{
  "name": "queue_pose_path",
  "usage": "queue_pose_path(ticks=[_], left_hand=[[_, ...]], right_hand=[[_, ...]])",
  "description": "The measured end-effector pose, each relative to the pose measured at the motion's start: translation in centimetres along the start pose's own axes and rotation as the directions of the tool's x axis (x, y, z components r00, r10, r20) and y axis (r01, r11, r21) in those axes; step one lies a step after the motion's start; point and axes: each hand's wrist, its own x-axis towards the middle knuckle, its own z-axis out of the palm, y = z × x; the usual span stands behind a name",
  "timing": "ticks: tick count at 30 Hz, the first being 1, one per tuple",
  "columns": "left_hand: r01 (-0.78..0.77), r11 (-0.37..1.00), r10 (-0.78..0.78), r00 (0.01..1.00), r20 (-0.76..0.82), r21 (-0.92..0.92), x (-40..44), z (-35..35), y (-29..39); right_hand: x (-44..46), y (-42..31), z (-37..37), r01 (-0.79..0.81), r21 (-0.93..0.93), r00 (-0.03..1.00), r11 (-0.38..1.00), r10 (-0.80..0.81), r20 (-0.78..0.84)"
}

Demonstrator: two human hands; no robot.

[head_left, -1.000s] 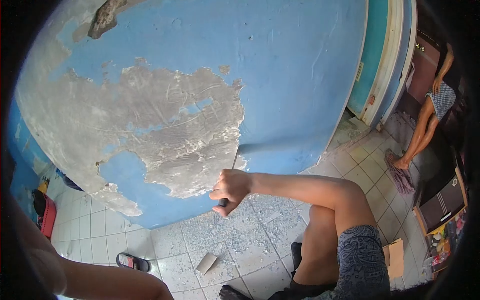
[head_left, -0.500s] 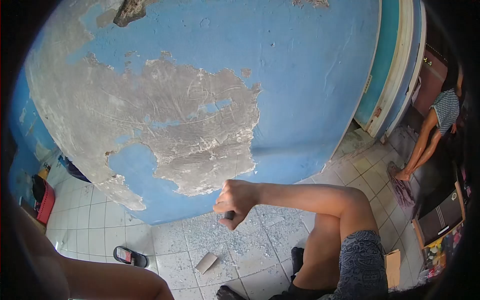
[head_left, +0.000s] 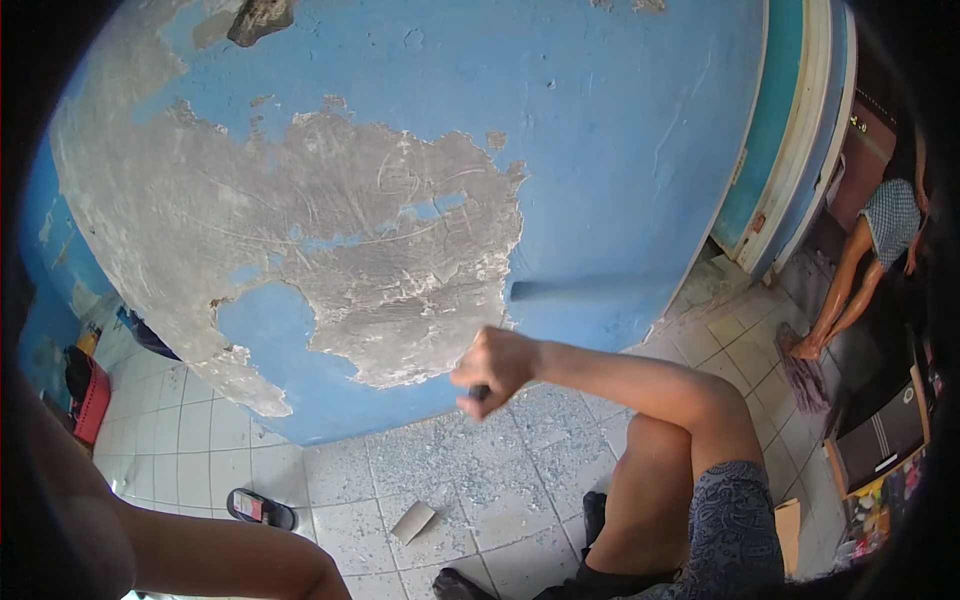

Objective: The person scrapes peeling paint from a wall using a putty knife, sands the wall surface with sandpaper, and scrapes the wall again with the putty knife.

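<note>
My right hand (head_left: 497,372) is closed around a dark-handled tool (head_left: 480,392) in front of the lower wall. Only the end of the handle shows below my fist; the rest is hidden, so its kind cannot be made out. Behind the hand is the blue wall (head_left: 620,200), with a large grey bare patch (head_left: 400,270) edged by ragged, flaking paint. A dark shadow (head_left: 560,291) lies on the blue paint just above my wrist. My left hand is out of view; a bare limb crosses the lower left.
Paint flakes (head_left: 450,470) litter the tiled floor under the wall. A flat brownish piece (head_left: 413,522) and a black sandal (head_left: 261,510) lie there. A red basket (head_left: 92,400) stands far left. At right are a doorway frame (head_left: 800,140), another person's legs (head_left: 850,270) and a crumpled cloth (head_left: 802,370).
My right hand has moved up and to the right with the tool still in it. The shadow on the wall has become darker at its left end.
</note>
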Motion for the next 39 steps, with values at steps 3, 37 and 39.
queue_pose_path(ticks=[3, 37, 39], left_hand=[[-0.001, 1.0, 0.001, 1.0, -0.004, -0.001, -0.1, -0.4, -0.2], [-0.025, 0.999, 0.025, 1.0, -0.007, 0.02, -0.8, -1.2, 0.2], [-0.017, 1.0, 0.017, 1.0, -0.005, 0.016, -0.5, -0.9, 0.1]], right_hand=[[2.0, -2.1, 0.4, 0.116, 0.134, 0.993, 0.984, -0.112, -0.04], [2.6, -4.0, 0.2, 0.147, 0.109, 0.989, 0.983, -0.149, 0.013], [1.2, 0.5, -1.4, 0.071, 0.011, 0.997, 0.997, -0.072, 0.019]])
